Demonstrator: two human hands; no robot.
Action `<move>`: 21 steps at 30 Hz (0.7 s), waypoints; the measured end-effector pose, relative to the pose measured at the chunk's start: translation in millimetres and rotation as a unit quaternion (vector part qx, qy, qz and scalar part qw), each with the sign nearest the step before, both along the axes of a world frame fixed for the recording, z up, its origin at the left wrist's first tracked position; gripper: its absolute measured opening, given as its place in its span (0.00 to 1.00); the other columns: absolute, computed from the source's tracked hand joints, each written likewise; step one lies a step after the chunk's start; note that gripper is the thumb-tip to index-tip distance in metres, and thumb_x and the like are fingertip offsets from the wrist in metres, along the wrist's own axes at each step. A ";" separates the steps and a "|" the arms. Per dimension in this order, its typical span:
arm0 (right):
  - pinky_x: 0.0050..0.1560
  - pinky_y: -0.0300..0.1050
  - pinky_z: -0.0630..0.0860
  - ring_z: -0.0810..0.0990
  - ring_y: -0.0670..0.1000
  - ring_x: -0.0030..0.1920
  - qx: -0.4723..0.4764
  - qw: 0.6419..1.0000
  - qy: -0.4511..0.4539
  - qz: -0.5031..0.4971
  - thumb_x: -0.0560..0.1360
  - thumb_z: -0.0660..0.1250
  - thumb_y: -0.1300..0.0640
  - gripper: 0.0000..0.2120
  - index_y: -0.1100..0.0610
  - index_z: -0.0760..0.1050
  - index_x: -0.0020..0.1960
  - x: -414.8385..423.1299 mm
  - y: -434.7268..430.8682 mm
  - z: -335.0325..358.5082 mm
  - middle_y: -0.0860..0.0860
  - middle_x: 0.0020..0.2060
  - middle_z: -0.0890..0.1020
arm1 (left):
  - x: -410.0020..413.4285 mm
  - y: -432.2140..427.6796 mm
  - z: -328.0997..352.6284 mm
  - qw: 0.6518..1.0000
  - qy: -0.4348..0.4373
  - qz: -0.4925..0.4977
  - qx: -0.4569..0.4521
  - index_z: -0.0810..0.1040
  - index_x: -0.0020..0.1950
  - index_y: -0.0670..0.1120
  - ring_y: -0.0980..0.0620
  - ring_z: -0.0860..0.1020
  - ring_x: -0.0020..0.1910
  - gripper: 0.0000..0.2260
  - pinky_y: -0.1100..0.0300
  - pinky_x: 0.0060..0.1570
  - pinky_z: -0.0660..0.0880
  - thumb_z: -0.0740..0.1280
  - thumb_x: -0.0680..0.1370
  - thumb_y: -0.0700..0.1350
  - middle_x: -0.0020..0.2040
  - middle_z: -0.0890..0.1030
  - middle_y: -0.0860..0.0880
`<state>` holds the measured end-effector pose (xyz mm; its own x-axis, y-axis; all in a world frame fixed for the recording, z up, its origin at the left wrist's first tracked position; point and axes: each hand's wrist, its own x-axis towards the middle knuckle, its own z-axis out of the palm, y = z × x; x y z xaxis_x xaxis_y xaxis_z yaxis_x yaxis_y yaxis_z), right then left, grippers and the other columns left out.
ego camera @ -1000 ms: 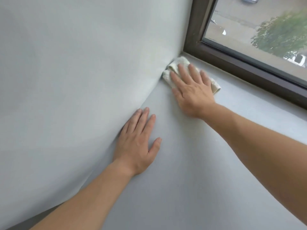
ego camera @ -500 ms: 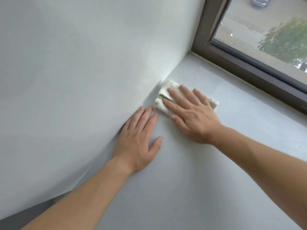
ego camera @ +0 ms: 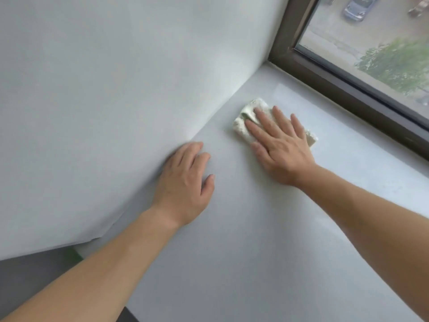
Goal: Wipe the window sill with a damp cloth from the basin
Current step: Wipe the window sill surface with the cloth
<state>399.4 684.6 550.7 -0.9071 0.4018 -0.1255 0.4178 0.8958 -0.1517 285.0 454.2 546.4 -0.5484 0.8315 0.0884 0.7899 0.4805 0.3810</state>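
A folded white cloth point(ego camera: 244, 123) lies flat on the pale grey window sill point(ego camera: 267, 228), a short way out from the side wall. My right hand point(ego camera: 281, 145) presses down on it with fingers spread, covering most of it. My left hand point(ego camera: 185, 182) rests on the sill where it meets the wall, fingers slightly curled, holding nothing. No basin is in view.
A plain white side wall point(ego camera: 104, 89) rises along the sill's left edge. The dark brown window frame point(ego camera: 348, 89) borders the sill at the back right, with glass above it. The sill's front corner and a dark floor strip point(ego camera: 27, 287) show at the lower left.
My right hand has slid the cloth from the back corner by the frame along the wall toward me, then away from the wall. My left hand stayed put and curled its fingers.
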 end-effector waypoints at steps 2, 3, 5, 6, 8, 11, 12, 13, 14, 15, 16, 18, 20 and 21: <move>0.78 0.60 0.37 0.40 0.54 0.81 -0.013 0.993 -0.004 -0.115 0.83 0.41 0.41 0.26 0.40 0.49 0.81 -17.0 16.0 0.7 0.42 0.81 0.46 | 13.8 -19.3 1.5 0.999 0.008 0.019 -0.026 0.74 0.64 0.42 0.38 0.67 0.71 0.20 0.44 0.69 0.65 0.59 0.77 0.52 0.71 0.71 0.39; 0.78 0.60 0.37 0.39 0.54 0.81 -0.025 0.987 0.000 -0.159 0.82 0.41 0.40 0.27 0.41 0.49 0.81 -24.1 12.3 1.4 0.43 0.82 0.45 | 21.1 -31.1 2.4 0.999 0.009 0.032 -0.035 0.74 0.65 0.42 0.39 0.66 0.72 0.21 0.44 0.70 0.64 0.59 0.77 0.52 0.73 0.70 0.39; 0.77 0.60 0.38 0.39 0.55 0.81 -0.039 0.984 0.014 -0.175 0.82 0.42 0.40 0.28 0.42 0.49 0.81 -28.5 -21.0 3.0 0.45 0.82 0.44 | 33.9 -54.4 2.3 0.997 0.015 0.053 -0.051 0.73 0.68 0.43 0.39 0.64 0.74 0.23 0.44 0.71 0.61 0.58 0.77 0.53 0.74 0.68 0.38; 0.77 0.61 0.39 0.40 0.56 0.81 -0.039 0.989 0.017 -0.144 0.82 0.43 0.40 0.28 0.42 0.49 0.81 -23.3 -46.0 2.7 0.45 0.82 0.45 | 38.8 -64.6 1.9 0.996 0.018 0.062 -0.061 0.72 0.69 0.44 0.39 0.63 0.75 0.24 0.44 0.73 0.59 0.58 0.77 0.53 0.75 0.67 0.39; 0.77 0.62 0.41 0.41 0.57 0.81 -0.032 0.999 0.022 -0.032 0.81 0.44 0.39 0.28 0.42 0.51 0.81 -0.9 -98.0 1.5 0.45 0.82 0.47 | 44.9 -80.1 1.2 0.994 0.016 0.073 -0.076 0.70 0.73 0.44 0.41 0.60 0.77 0.25 0.46 0.76 0.54 0.57 0.78 0.54 0.77 0.63 0.39; 0.78 0.59 0.43 0.45 0.56 0.81 -0.030 0.995 0.001 0.098 0.82 0.43 0.39 0.27 0.40 0.52 0.80 18.0 -106.9 2.2 0.43 0.81 0.50 | 47.5 -93.3 -2.0 0.994 0.009 0.064 -0.085 0.65 0.77 0.46 0.45 0.53 0.80 0.27 0.48 0.77 0.50 0.55 0.80 0.55 0.80 0.57 0.42; 0.78 0.59 0.43 0.46 0.55 0.81 -0.019 0.995 0.003 0.096 0.82 0.43 0.39 0.26 0.38 0.52 0.80 11.2 -89.7 0.7 0.43 0.81 0.50 | 47.0 -95.2 -3.6 0.995 0.008 0.058 -0.086 0.63 0.78 0.46 0.46 0.51 0.80 0.27 0.48 0.77 0.49 0.54 0.80 0.56 0.81 0.56 0.42; 0.78 0.58 0.43 0.46 0.55 0.81 -0.008 0.998 0.007 0.063 0.82 0.43 0.39 0.26 0.37 0.51 0.80 -0.4 -71.6 0.4 0.43 0.81 0.50 | 46.4 -96.5 -4.7 0.995 0.010 0.054 -0.089 0.62 0.78 0.47 0.47 0.50 0.80 0.28 0.48 0.77 0.48 0.54 0.80 0.56 0.81 0.55 0.43; 0.78 0.58 0.41 0.45 0.55 0.81 -0.007 1.000 0.010 0.001 0.82 0.43 0.40 0.25 0.37 0.50 0.80 -16.3 -53.3 0.8 0.43 0.81 0.48 | 46.0 -96.4 -5.8 0.994 0.012 0.052 -0.092 0.62 0.78 0.47 0.47 0.50 0.80 0.28 0.48 0.77 0.48 0.53 0.80 0.57 0.81 0.55 0.43; 0.78 0.59 0.40 0.43 0.54 0.81 -0.026 0.997 0.012 -0.072 0.83 0.42 0.41 0.25 0.37 0.49 0.80 -32.8 -41.1 2.8 0.43 0.82 0.47 | 46.3 -96.4 -6.3 0.994 0.014 0.053 -0.096 0.61 0.79 0.47 0.47 0.50 0.80 0.28 0.48 0.77 0.47 0.54 0.80 0.56 0.81 0.54 0.43; 0.78 0.59 0.39 0.41 0.54 0.81 -0.049 0.990 0.015 -0.131 0.83 0.42 0.41 0.25 0.38 0.50 0.80 -47.7 -39.5 4.4 0.43 0.82 0.46 | 46.5 -95.8 -6.9 0.994 0.016 0.056 -0.097 0.61 0.79 0.47 0.47 0.50 0.80 0.28 0.48 0.77 0.47 0.54 0.80 0.56 0.81 0.55 0.43; 0.77 0.61 0.39 0.40 0.55 0.81 -0.047 0.988 0.017 -0.146 0.83 0.43 0.42 0.25 0.39 0.51 0.80 -59.5 -67.2 3.8 0.44 0.82 0.46 | 47.4 -94.7 -8.1 0.993 0.020 0.060 -0.099 0.62 0.78 0.47 0.46 0.50 0.80 0.28 0.48 0.77 0.47 0.55 0.79 0.56 0.81 0.55 0.43; 0.77 0.61 0.41 0.43 0.56 0.81 -0.026 0.999 0.032 -0.015 0.83 0.43 0.41 0.25 0.40 0.53 0.80 -39.9 -108.7 0.3 0.44 0.82 0.49 | 47.6 -95.7 -7.7 0.993 0.018 0.060 -0.096 0.62 0.78 0.47 0.47 0.50 0.80 0.28 0.48 0.78 0.47 0.55 0.79 0.56 0.81 0.55 0.43; 0.78 0.60 0.42 0.44 0.55 0.81 -0.022 0.997 0.031 0.063 0.83 0.43 0.41 0.26 0.40 0.54 0.80 -21.8 -121.9 -0.8 0.43 0.81 0.51 | 47.4 -96.1 -7.1 0.994 0.015 0.061 -0.092 0.63 0.78 0.47 0.47 0.51 0.80 0.28 0.49 0.78 0.47 0.55 0.79 0.56 0.81 0.56 0.43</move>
<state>377.6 562.7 549.9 -0.9567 0.2795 -0.0815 0.2907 0.9327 -0.2135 332.5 358.1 539.2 -0.6451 0.7630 -0.0419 0.7316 0.6325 0.2543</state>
